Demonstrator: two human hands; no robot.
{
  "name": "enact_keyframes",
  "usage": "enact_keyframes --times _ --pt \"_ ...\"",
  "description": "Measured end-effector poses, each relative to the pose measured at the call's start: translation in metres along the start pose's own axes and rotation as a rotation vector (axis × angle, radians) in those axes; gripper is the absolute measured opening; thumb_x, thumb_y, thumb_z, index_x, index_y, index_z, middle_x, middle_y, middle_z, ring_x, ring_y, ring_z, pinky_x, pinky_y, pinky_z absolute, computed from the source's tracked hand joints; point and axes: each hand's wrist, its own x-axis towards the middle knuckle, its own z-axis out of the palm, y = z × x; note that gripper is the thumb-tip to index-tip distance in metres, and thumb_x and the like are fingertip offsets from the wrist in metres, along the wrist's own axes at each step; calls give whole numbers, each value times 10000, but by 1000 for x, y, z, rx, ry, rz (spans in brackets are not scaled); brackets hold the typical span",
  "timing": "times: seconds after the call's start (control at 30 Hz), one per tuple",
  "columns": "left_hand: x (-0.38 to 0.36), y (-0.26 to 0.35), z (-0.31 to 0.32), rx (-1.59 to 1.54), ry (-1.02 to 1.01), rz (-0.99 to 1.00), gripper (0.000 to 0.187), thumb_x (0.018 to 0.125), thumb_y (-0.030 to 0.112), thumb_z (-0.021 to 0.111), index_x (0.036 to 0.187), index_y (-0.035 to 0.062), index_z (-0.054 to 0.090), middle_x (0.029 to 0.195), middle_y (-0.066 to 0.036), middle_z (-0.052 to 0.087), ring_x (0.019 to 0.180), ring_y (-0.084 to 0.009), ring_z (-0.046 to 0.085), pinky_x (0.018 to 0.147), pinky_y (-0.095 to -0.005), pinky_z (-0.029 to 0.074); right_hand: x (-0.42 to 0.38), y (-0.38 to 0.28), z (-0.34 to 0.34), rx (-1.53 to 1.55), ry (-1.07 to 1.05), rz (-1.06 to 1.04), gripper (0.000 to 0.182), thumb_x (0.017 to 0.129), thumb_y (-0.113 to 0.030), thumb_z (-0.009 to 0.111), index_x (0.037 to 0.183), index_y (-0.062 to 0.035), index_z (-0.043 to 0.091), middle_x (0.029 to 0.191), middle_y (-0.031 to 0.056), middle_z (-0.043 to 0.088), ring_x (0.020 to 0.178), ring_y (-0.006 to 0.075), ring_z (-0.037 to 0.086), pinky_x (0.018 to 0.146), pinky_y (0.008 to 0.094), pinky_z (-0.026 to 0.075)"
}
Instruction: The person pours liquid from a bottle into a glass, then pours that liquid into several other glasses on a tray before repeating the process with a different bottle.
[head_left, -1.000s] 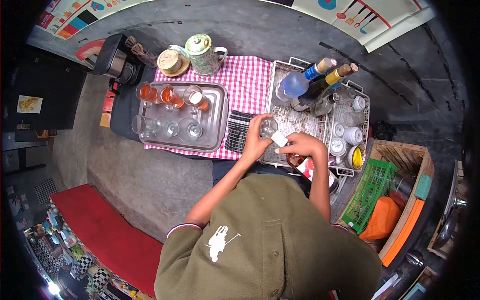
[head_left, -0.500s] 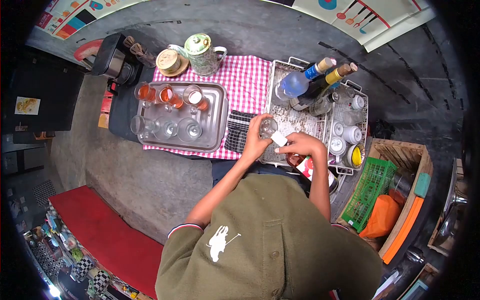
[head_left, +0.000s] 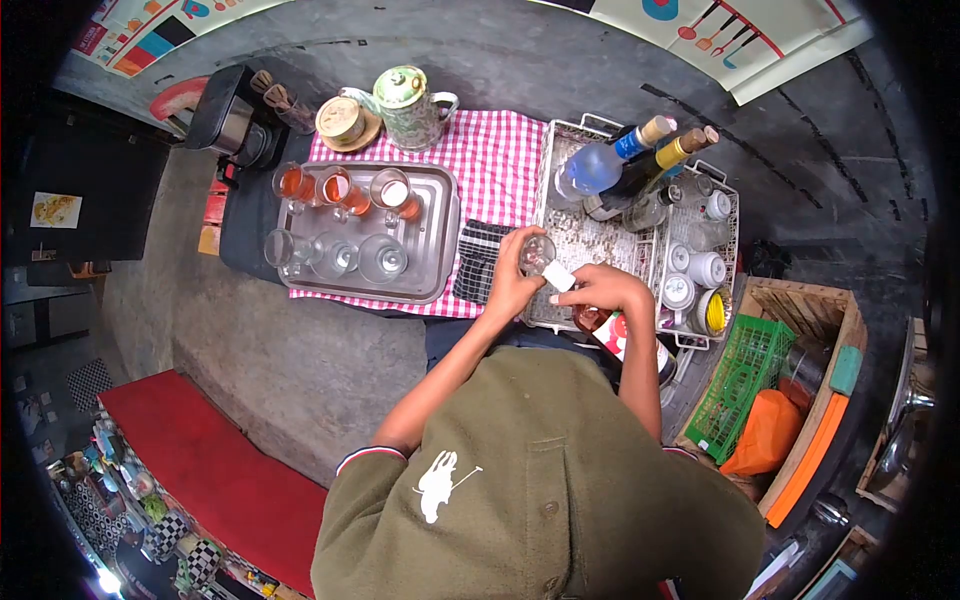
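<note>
My left hand is wrapped around a small clear glass above the near left part of the wire rack. In my right hand is a bottle of dark red liquid with a red-and-white label, lying tilted under my forearm. The bottle's white top points at the glass and meets its near rim; whether liquid flows is too small to tell. To the left, a metal tray carries glasses of red-orange drink in the back row and unfilled glasses in front.
Tall bottles stand at the back of the white wire rack, with jars along its right side. A black checked cloth lies between tray and rack. Behind the tray is a green patterned pitcher. A wooden crate sits at right.
Both hands keep the same hold on the glass and the bottle. Only the camera view has shifted very slightly.
</note>
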Motion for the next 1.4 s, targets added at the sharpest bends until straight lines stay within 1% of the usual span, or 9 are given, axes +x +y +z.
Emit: enact_keyframes --times 0.07,0.27,0.37,0.57,0.7,0.87,1.07,1.3,1.4 --pt "0 1 -1 0 -4 -12 697 636 -90 722 1290 73 544 1269 -102 516 1228 -256 522 1052 -355 430 -2 -5 -2 -25 9 -6 585 809 -559 749 920 14 724 726 104 686 653 167 634 604 338 510" --pt "1 -2 -1 5 -1 0 700 637 -91 724 1293 75 543 1267 -104 515 1222 -254 529 1043 -355 441 -7 -13 -3 94 -43 71 575 809 -555 751 912 10 722 715 86 679 632 152 630 581 322 515" --pt "1 -2 -1 3 -1 -1 700 637 -85 728 1293 75 543 1266 -106 515 1221 -258 532 1042 -355 442 -5 -9 -2 78 -20 43 571 805 -547 757 913 13 722 714 86 679 617 148 629 573 318 521" --pt "2 -1 -2 9 0 14 702 638 -79 730 1297 76 541 1260 -107 515 1216 -262 537 1042 -353 442 -8 -14 -4 96 -29 81 568 803 -540 762 919 15 723 720 86 682 626 146 639 577 316 533" --pt "2 2 -2 -28 -14 -20 702 643 -81 728 1301 77 538 1258 -106 509 1219 -259 533 1040 -350 443 -8 -14 -4 86 -14 73 570 803 -540 763 919 16 724 726 88 684 639 147 644 581 314 533" --pt "2 1 -2 -31 -14 -16 704 646 -83 728 1304 78 535 1263 -107 502 1215 -256 533 1039 -352 445 -2 -7 -1 39 -2 42 567 808 -547 756 925 7 726 726 84 683 637 149 632 598 318 524" --pt "1 0 -2 -34 -12 -23 706 648 -90 728 1306 76 533 1272 -103 494 1210 -248 538 1039 -348 452 1 -3 0 20 -13 55 579 812 -564 743 935 1 728 728 87 683 648 156 627 622 324 515" --pt "0 2 -1 -58 -15 -46 703 652 -93 735 1303 77 533 1276 -101 493 1212 -246 540 1036 -346 457 -1 -4 0 27 -2 51 586 808 -567 745 950 1 732 741 98 688 653 163 629 625 324 513" --pt "0 1 -1 -20 -3 -28 701 654 -86 741 1301 81 533 1273 -102 498 1211 -249 541 1034 -352 457 2 -2 1 7 0 48 589 805 -569 746 950 2 733 742 100 689 649 165 624 621 326 507"
